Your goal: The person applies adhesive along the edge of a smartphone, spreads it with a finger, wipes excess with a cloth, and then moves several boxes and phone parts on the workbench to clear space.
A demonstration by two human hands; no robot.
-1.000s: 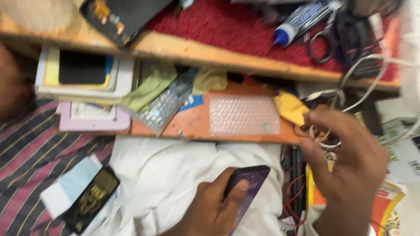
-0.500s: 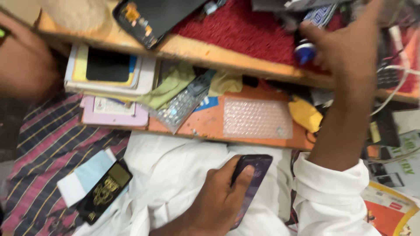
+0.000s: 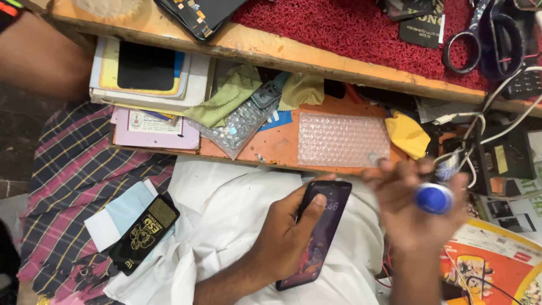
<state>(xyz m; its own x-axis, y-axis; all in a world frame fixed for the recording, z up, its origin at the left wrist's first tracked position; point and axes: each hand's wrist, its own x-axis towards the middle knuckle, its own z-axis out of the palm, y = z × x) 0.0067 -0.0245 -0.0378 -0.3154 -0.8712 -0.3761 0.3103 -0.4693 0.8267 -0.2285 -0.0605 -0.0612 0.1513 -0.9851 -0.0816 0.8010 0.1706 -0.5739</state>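
Over the lap below the desk (image 3: 316, 56), left hand (image 3: 288, 237) grips a dark phone (image 3: 319, 231), long axis tilted up-right, while right hand (image 3: 418, 209), blurred, holds a blue-capped bottle (image 3: 433, 197) just right of the phone's top end.

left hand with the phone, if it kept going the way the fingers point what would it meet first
The left hand holds the dark phone with fingers pointing up and right. Straight on, it would likely first meet the orange shelf edge near the bubble wrap sheet; depth is unclear.
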